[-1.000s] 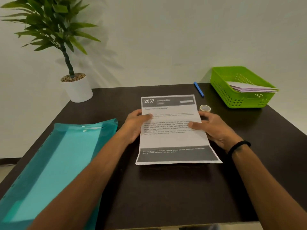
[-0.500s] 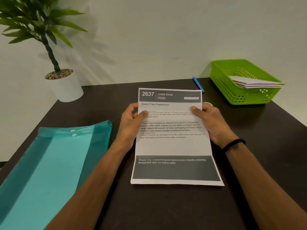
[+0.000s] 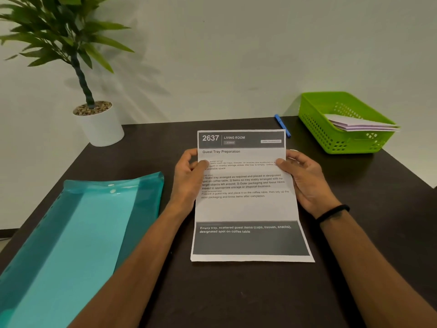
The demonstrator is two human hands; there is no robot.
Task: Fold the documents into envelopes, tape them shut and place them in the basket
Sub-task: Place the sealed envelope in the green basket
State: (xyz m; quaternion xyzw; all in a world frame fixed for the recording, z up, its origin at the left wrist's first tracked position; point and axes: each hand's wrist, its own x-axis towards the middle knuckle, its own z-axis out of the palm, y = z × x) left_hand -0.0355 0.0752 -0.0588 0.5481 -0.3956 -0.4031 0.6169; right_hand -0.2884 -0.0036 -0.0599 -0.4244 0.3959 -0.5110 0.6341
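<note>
Two hands pinching one printed document (image 3: 246, 204) at centre frame, thumbs lying on top of the page, fingers curling behind its side edges. Left hand (image 3: 189, 181) grasping the left margin about a third of the way down the sheet; right hand (image 3: 305, 178) grasping the right margin at the same height, a black band (image 3: 333, 213) circling that wrist. Each grip sitting in the upper part of the page, so most of the sheet hanging below and toward the lower centre of the frame, its dark footer band ending nearest the camera. Top edge of the document rising above both hands, showing a dark header reading "2637 LIVING ROOM". Sheet unfolded, lifting off the dark counter (image 3: 236, 299) at the top; hard telling whether the bottom edge is touching the surface.

Sitting at right of the frame, well apart from the hands: a green basket (image 3: 319, 129) holding folded white papers (image 3: 359, 124). Lying between basket and document top: a blue pen (image 3: 280, 123). Spreading over the lower left: a teal plastic folder (image 3: 78, 237). Standing at upper left: a potted plant (image 3: 99, 124) in a white pot.
</note>
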